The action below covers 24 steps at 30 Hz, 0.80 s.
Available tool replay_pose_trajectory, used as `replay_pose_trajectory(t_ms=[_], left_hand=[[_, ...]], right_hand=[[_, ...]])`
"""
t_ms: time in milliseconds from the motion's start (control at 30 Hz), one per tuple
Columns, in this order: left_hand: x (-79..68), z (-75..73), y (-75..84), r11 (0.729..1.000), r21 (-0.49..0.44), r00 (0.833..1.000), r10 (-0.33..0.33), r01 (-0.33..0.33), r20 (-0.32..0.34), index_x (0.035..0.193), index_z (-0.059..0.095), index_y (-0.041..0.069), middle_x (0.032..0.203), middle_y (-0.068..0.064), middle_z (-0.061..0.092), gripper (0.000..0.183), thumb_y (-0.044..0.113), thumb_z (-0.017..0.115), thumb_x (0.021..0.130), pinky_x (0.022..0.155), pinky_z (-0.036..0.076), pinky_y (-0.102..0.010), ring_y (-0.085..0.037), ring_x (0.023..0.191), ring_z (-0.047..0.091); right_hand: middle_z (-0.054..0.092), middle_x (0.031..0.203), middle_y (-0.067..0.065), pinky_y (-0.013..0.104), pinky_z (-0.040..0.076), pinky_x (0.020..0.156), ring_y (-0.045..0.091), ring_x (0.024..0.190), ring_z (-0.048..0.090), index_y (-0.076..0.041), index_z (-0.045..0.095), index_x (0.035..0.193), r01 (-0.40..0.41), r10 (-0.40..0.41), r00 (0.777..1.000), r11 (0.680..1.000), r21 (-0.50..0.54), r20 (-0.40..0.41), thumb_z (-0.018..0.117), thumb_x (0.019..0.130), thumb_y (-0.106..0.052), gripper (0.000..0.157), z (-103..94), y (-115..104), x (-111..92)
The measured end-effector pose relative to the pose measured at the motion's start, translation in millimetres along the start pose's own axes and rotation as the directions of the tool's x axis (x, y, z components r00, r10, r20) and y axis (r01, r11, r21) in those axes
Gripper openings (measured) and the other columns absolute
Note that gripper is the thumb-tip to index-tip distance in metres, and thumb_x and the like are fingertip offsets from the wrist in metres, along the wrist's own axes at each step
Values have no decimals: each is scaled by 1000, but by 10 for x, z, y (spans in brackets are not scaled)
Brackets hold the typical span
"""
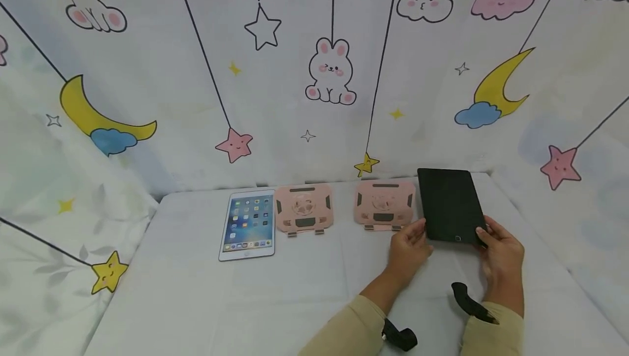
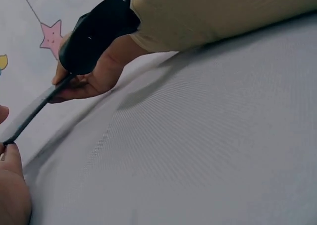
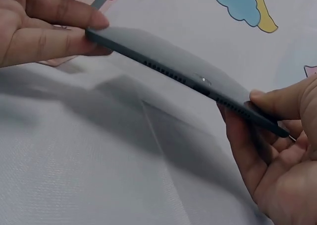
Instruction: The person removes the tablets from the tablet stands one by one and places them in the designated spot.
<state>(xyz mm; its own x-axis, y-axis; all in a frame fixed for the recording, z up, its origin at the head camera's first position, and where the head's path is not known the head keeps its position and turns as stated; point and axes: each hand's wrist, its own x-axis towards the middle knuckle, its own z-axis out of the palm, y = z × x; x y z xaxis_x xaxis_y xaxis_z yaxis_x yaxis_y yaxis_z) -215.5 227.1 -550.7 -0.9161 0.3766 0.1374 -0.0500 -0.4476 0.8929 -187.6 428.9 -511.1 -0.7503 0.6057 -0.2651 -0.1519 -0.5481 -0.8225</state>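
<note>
A black tablet with a dark screen and a round home button is tilted up at the right of the table. My right hand grips its lower right corner, thumb on the screen side and fingers beneath. At the lower left corner, my left hand pinches the tablet's edge with its fingertips. In the right wrist view the bottom edge of the tablet, with speaker holes and a port, is raised over the white cloth and casts a shadow on it.
A white tablet with a lit home screen lies left of centre. Beside it is a pink tablet case; a second pink case lies just left of the black tablet. A patterned curtain hangs behind the white-covered table.
</note>
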Motion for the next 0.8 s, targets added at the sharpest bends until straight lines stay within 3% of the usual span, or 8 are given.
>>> replay_pose_trajectory(t_ms=[100, 167, 333, 467, 533, 667, 800], left_hand=[[-5, -29, 41, 994, -77, 997, -77, 79, 27, 144, 55, 2, 149, -10, 55, 64, -17, 63, 84, 113, 44, -27, -21, 142, 51], [-8, -36, 60, 984, -131, 992, -116, 121, 43, 146, 52, 0, 154, -14, 50, 66, -20, 61, 84, 117, 40, -34, -26, 146, 46], [-19, -37, 72, 950, -250, 982, -173, 187, 74, 153, 37, -6, 163, -26, 31, 71, -21, 55, 86, 125, 27, -48, -38, 155, 27], [-21, -31, 62, 933, -295, 978, -184, 207, 103, 157, 26, -8, 166, -30, 20, 71, -15, 51, 91, 126, 22, -52, -43, 157, 16], [-17, -29, 52, 922, -320, 975, -189, 217, 116, 158, 21, -8, 167, -30, 14, 70, -10, 48, 93, 127, 18, -52, -44, 157, 11], [-2, -31, 44, 891, -382, 969, -206, 244, 139, 160, 15, -6, 169, -29, 5, 72, -4, 42, 93, 129, 9, -52, -43, 158, 2], [14, -47, 71, 856, -430, 956, -228, 287, 184, 162, 13, -1, 170, -28, -1, 71, 5, 40, 98, 130, 2, -52, -43, 158, -5]], right_hand=[[68, 87, -5, 22, 57, 58, 5, 79, 65, -13, 80, 111, -16, 9, 998, 993, -119, -58, 73, 84, 12, 37, 20, 6, 17], [66, 90, -11, 17, 53, 60, 1, 80, 62, -15, 77, 119, -15, -7, 997, 966, -258, -81, 73, 88, 4, 37, 24, 25, 32], [60, 97, -18, 5, 46, 66, -7, 88, 54, -10, 59, 144, 8, -71, 993, 843, -537, -96, 69, 95, -9, 49, 30, 86, 68], [58, 95, -23, 2, 45, 69, -10, 89, 52, -8, 55, 147, 40, -120, 989, 777, -629, -85, 68, 96, -14, 53, 19, 120, 92], [60, 94, -26, 1, 45, 73, -12, 90, 54, -10, 56, 147, 64, -162, 984, 717, -694, -77, 69, 96, -20, 53, 6, 140, 96], [70, 115, -26, 8, 47, 96, -13, 106, 60, -17, 59, 145, 73, -229, 970, 598, -798, -83, 70, 95, -30, 53, -18, 180, 111], [63, 134, -7, 27, 36, 120, 4, 133, 57, -19, 58, 145, 85, -271, 961, 504, -859, -64, 67, 97, -32, 51, -21, 198, 128]])
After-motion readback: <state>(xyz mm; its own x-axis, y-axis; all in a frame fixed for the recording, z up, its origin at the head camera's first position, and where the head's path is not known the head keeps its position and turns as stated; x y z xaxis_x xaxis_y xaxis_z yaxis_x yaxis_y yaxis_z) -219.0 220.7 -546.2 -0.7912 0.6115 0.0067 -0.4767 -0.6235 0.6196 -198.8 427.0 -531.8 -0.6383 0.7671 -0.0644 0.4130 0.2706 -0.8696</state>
